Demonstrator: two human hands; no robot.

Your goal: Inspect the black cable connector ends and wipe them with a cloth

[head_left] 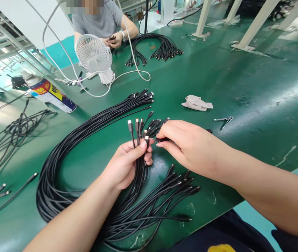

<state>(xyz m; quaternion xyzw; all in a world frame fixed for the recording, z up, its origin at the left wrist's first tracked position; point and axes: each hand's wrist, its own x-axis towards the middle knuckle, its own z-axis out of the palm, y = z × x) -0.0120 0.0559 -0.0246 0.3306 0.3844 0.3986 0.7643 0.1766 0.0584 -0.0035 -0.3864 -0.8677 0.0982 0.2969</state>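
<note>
Black cables [138,164] bunched upright in left hand [128,164], right hand [188,143] pinching one plug beside it

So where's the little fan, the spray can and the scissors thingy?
Fan [93,54], head view, middle of its round white grille.
Spray can [51,95], head view, on its coloured label, lying on its side.
Small snips [224,120], head view, on the metal blades.

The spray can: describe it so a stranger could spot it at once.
On the green table, look left of the white fan. The spray can lies on its side there, the only colourful thing, with a blue, yellow and red label among black cables.
</note>
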